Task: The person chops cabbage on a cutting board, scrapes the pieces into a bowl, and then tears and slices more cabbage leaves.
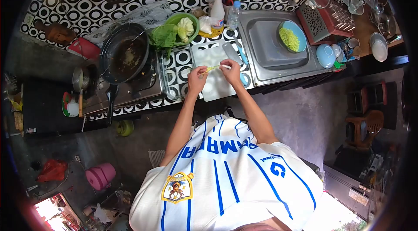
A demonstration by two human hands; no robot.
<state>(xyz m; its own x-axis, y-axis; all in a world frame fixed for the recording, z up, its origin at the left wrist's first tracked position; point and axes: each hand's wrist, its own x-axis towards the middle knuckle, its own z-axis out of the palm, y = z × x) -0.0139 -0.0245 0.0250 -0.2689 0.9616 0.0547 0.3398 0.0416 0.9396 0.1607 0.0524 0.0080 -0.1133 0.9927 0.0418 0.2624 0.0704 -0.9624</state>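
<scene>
Both hands are raised over a white cutting board [217, 86] on the patterned counter. Between my left hand [198, 78] and my right hand [230, 71] stretches a thin pale yellow-green strip [213, 68], its ends pinched in my fingers. My right fingers also seem to have something small and white by them, too small to name. A knife [232, 53] with a broad grey blade lies at the board's upper right edge, close to my right hand. Behind the board a green bowl [194, 21] holds a pale cabbage-like vegetable [185, 28], with leafy greens [163, 38] beside it.
To the right, a blue bowl [301, 33] of shredded green vegetable sits in the metal sink [257, 72]. A dark wok [143, 59] stands on the stove at left, its handle reaching past the counter edge. Bottles [217, 12] stand at the back.
</scene>
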